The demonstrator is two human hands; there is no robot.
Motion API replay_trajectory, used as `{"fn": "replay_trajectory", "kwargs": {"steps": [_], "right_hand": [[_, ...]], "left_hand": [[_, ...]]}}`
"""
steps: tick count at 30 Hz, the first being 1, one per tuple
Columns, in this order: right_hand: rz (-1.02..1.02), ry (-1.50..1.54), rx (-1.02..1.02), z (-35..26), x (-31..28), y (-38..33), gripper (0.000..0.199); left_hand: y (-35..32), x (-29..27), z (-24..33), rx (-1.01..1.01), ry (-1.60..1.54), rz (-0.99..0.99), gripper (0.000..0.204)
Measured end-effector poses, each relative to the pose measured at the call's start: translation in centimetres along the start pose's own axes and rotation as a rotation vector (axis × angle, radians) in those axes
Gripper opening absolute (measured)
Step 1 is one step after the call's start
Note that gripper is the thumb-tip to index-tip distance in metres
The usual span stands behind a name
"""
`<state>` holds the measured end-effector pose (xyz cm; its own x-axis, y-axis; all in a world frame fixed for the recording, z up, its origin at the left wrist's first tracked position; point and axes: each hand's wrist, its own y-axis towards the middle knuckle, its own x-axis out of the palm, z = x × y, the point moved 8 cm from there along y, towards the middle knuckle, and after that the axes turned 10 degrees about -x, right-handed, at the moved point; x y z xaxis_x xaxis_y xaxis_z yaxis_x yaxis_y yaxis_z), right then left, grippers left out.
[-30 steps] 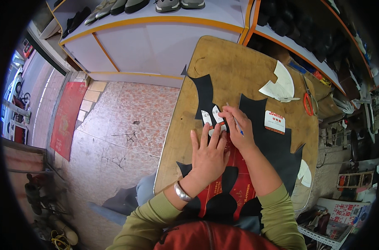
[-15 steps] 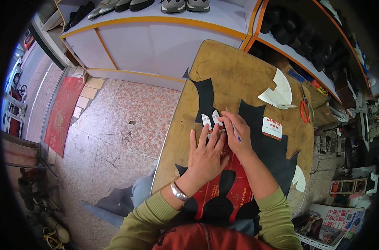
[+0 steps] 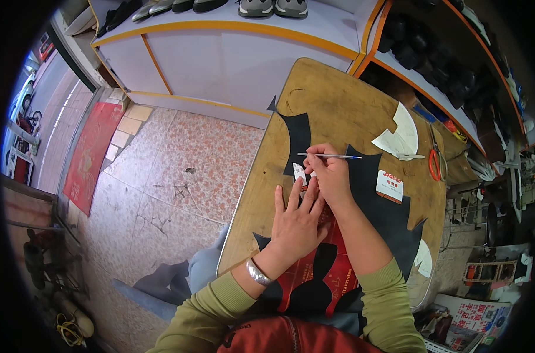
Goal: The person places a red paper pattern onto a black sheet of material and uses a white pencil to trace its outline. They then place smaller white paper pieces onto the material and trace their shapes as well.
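Evidently, your left hand (image 3: 298,226) lies flat, fingers spread, on the white card (image 3: 298,171) toward the left edge of the desk (image 3: 332,97), presumably to stop it shifting. Your right hand (image 3: 331,181), fingers curled beside the card, holds the pen (image 3: 332,156) crosswise, apparently keeping its tip clear.

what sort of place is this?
Probably a small shoemaking or shoe-repair shop. Grey sneakers stand with other footwear on a shelf, dark cut sheet material lies on the worn table, and scissors lie near a curved white cut-out.
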<state>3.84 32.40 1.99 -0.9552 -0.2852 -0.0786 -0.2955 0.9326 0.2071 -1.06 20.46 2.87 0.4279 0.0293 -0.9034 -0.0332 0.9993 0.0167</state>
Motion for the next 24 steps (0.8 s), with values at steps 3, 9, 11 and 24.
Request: {"fn": "replay_trajectory", "kwargs": {"steps": [3, 9, 11, 24], "right_hand": [[0.039, -0.012, -0.039, 0.1, -1.4, 0.3, 0.011], [0.162, 0.031, -0.12, -4.1, -2.8, 1.1, 0.024], [0.125, 0.004, -0.099, -5.6, -2.6, 1.1, 0.039], [0.026, 0.269, 0.025, -1.9, -1.6, -0.3, 0.03]], "left_hand": [[-0.1, -0.2, 0.0, -0.003, -0.009, 0.009, 0.075], [-0.1, -0.3, -0.1, -0.007, -0.019, 0.026, 0.074], [-0.2, -0.3, -0.1, -0.009, -0.019, 0.031, 0.073], [-0.2, -0.3, 0.0, 0.006, -0.021, 0.064, 0.073]]}}
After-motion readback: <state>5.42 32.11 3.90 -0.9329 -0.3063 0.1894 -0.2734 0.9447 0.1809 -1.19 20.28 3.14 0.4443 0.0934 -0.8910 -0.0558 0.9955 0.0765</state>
